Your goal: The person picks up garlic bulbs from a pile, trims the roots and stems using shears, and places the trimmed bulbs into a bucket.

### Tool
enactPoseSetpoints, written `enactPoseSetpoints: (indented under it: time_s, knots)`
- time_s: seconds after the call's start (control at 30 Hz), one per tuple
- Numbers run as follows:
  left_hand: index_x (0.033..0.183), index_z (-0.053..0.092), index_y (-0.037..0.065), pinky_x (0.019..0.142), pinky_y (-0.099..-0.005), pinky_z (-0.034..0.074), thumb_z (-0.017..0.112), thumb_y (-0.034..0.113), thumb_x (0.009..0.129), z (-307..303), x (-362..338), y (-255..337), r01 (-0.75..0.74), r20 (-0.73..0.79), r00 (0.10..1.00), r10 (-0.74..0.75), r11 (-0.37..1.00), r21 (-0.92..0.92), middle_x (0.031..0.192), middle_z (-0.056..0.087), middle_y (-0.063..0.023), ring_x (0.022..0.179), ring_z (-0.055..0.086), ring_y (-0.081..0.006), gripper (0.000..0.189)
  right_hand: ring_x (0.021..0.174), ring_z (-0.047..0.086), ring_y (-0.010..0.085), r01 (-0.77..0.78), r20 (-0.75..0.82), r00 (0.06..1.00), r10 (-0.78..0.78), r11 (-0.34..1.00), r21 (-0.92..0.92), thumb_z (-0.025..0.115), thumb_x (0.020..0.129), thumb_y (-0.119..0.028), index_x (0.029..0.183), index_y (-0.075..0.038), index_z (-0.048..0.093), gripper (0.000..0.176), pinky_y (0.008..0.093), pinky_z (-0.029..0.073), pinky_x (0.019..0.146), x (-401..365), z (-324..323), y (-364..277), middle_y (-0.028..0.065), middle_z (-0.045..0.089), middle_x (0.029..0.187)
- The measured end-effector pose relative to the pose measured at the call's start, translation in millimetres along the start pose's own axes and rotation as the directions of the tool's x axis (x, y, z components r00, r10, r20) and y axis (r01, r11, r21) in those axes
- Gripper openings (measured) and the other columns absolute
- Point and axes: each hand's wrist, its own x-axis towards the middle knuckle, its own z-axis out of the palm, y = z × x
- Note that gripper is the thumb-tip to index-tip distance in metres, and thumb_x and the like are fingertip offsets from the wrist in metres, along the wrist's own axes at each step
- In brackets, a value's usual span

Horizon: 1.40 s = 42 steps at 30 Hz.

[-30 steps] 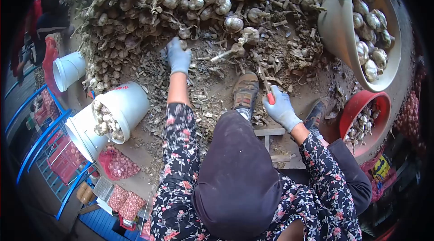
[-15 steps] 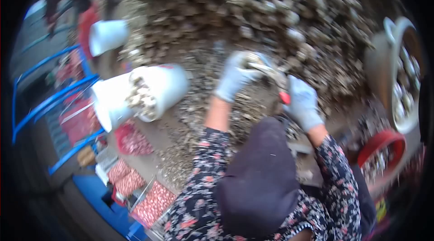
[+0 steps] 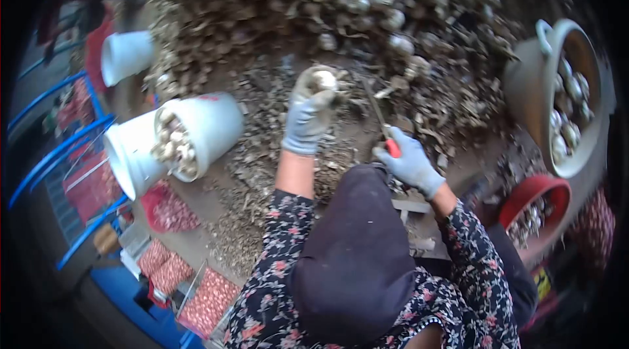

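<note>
In a pale grey work glove, my left hand is closed round a whitish garlic bulb, which shows at the top of the fingers. My right hand, gloved alike, grips the red handle of a knife. The thin blade points up and away, apart from the bulb. Dry stalk trimmings cover the ground around and beneath both hands. Just beyond them rises a big heap of garlic with dry stalks.
White buckets lie tipped at left, one showing garlic bulbs. On the right are a large pale bucket with bulbs and a red bucket with garlic. Filled net bags and blue metal rails occupy the left side.
My hands have moved apart; the knife was close to my left hand before. The bulb now shows clearly in my left hand, and the whole view has shifted slightly.
</note>
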Motion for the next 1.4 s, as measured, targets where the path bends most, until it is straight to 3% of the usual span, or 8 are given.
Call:
enactPoseSetpoints:
  time_s: [0.4,0.53,0.67,0.77,0.8,0.87,1.07,1.4]
  knots:
    - [0.114,0.054,0.003,0.079,-0.0218,0.050,0.074,-0.002,0.074,4,-2,-21,0.056,-0.105,0.994,-0.002,0.856,0.514,0.099,0.062,-0.0013,0.087,0.058,-0.0079,0.045,0.086,0.060,0.0414,-0.054,0.125,0.990,0.058,0.998,-0.037,0.061,0.083,-0.035,0.093,0.000,0.052,0.037,0.0448,0.047,0.073,20,-4,-1,0.0249,0.061,0.087]
    - [0.108,0.059,0.006,0.081,-0.0300,0.052,0.060,-0.011,0.076,-21,15,-16,0.064,0.133,0.989,-0.061,0.998,-0.014,0.105,0.063,-0.0082,0.091,0.061,-0.0167,0.037,0.081,0.060,0.0400,-0.148,0.002,0.989,0.148,0.989,0.005,0.061,0.082,-0.031,0.082,0.000,0.054,0.031,0.0439,0.046,0.069,10,-5,23,0.0230,0.060,0.080]
    - [0.095,0.059,0.002,0.068,-0.0352,0.055,0.061,0.019,0.085,-59,62,4,0.064,-0.239,0.971,-0.025,0.985,0.160,0.087,0.063,-0.0091,0.079,0.062,-0.0174,0.020,0.078,0.059,0.0406,-0.263,0.011,0.965,0.263,0.965,0.015,0.060,0.082,-0.031,0.081,-0.001,0.054,0.031,0.0450,0.045,0.067,3,-15,32,0.0218,0.060,0.079]
    - [0.096,0.059,0.001,0.063,-0.0329,0.051,0.069,0.022,0.075,-85,122,-5,0.080,-0.175,0.952,0.251,0.349,0.934,0.073,0.061,-0.0060,0.066,0.061,-0.0199,0.032,0.081,0.059,0.0419,-0.225,-0.011,0.974,0.225,0.974,-0.015,0.060,0.081,-0.031,0.083,-0.001,0.054,0.030,0.0469,0.045,0.068,3,-11,31,0.0235,0.060,0.080]
    - [0.104,0.058,0.001,0.070,-0.0308,0.051,0.070,0.021,0.070,-99,150,-23,-0.046,0.090,0.969,0.231,-0.189,0.981,0.082,0.062,-0.0096,0.075,0.062,-0.0197,0.040,0.081,0.059,0.0419,-0.229,-0.010,0.973,0.229,0.973,-0.012,0.060,0.081,-0.031,0.083,-0.001,0.054,0.030,0.0469,0.045,0.068,5,-9,30,0.0235,0.060,0.080]
    - [0.116,0.054,0.003,0.077,-0.0293,0.049,0.072,0.022,0.069,-77,151,-37,0.154,-0.057,0.971,0.233,-0.424,0.892,0.096,0.061,-0.0135,0.087,0.061,-0.0182,0.053,0.082,0.059,0.0427,-0.191,-0.035,0.981,0.190,0.982,-0.018,0.060,0.082,-0.031,0.084,0.000,0.054,0.032,0.0480,0.045,0.069,11,-5,29,0.0255,0.060,0.081]
    - [0.127,0.043,-0.002,0.081,-0.0242,0.049,0.073,0.009,0.077,-20,74,-20,0.000,-0.100,0.989,0.108,0.677,0.736,0.110,0.059,-0.0110,0.093,0.059,-0.0150,0.059,0.086,0.064,0.0373,-0.230,-0.118,0.973,0.200,0.891,-0.391,0.062,0.079,-0.027,0.105,-0.005,0.047,0.038,0.0453,0.050,0.074,13,-17,10,0.0209,0.064,0.088]
    - [0.125,0.050,-0.004,0.082,-0.0231,0.049,0.070,-0.002,0.070,42,4,15,0.033,0.031,0.996,-0.083,0.672,0.740,0.108,0.061,-0.0059,0.095,0.058,-0.0102,0.059,0.094,0.060,0.0272,-0.006,-0.081,0.993,-0.089,0.632,-0.775,0.067,0.077,-0.043,0.113,-0.007,0.047,0.054,0.0453,0.043,0.079,2,-53,-22,0.0113,0.059,0.097]
